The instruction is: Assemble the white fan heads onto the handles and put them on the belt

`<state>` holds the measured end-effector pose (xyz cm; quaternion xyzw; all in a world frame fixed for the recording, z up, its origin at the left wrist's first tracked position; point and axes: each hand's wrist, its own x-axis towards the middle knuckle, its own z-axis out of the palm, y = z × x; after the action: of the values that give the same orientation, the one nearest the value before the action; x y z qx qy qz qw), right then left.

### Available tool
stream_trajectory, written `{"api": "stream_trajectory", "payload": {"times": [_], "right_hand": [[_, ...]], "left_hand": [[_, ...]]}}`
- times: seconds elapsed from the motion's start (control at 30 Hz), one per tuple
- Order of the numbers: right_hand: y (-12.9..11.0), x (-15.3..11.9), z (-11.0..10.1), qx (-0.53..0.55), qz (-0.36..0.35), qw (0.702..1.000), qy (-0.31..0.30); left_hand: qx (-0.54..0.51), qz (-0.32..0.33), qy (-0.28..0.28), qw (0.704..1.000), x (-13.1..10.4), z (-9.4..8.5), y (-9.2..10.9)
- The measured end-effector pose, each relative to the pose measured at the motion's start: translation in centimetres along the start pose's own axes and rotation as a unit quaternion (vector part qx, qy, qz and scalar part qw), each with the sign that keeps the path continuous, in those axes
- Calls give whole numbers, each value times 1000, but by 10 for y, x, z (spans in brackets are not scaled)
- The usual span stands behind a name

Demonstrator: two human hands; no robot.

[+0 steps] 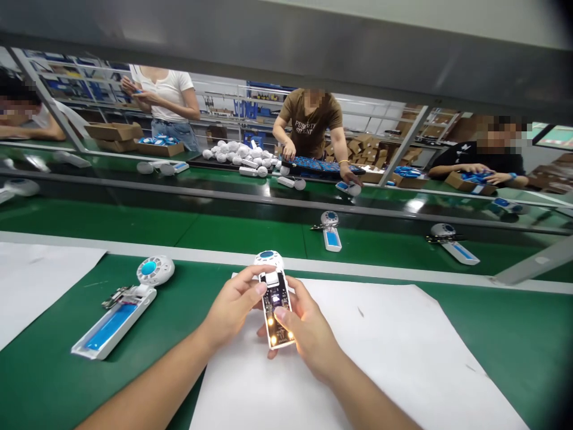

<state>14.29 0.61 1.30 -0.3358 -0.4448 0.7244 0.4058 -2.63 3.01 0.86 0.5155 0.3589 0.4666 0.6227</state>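
Note:
Between my hands is a white handheld fan (pixel 278 331) with its black circuit board showing and several small lights glowing orange near the lower end. Its round head, with a blue centre, points away from me. My left hand (pixel 235 304) grips the upper left side, thumb by the white part at the top of the board. On the right side, my right hand (pixel 308 328) is closed round the body with its thumb on the board. White paper (pixel 380 346) lies beneath. A second open fan (pixel 154 272) rests to the left, its circuit board hanging out beside a blue inner part.
Beyond the white strip (pixel 215 263), a green conveyor belt (pixel 233 230) carries open fans (pixel 332 237). Several people work across the line, near a pile of white fan parts (pixel 242 154) and cardboard boxes (pixel 163 148). A metal post (pixel 532 263) stands at right.

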Motion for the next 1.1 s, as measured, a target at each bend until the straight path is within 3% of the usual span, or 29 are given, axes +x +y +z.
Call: {"api": "stream_trajectory", "payload": {"times": [0.27,0.63,0.9,1.1], "right_hand": [[7,0,-2,-26,-25,999,7],[20,6,-6,-43,-32,998,16],[26,11,-8,-118,-99,988,-4],[38,24,-6,-100,-74,992,-25]], "left_hand": [[53,28,35,998,-1,4,-1],[60,0,12,998,-1,3,-5],[101,25,157,982,11,7,-18],[212,51,188,958,25,5,-20]]}}
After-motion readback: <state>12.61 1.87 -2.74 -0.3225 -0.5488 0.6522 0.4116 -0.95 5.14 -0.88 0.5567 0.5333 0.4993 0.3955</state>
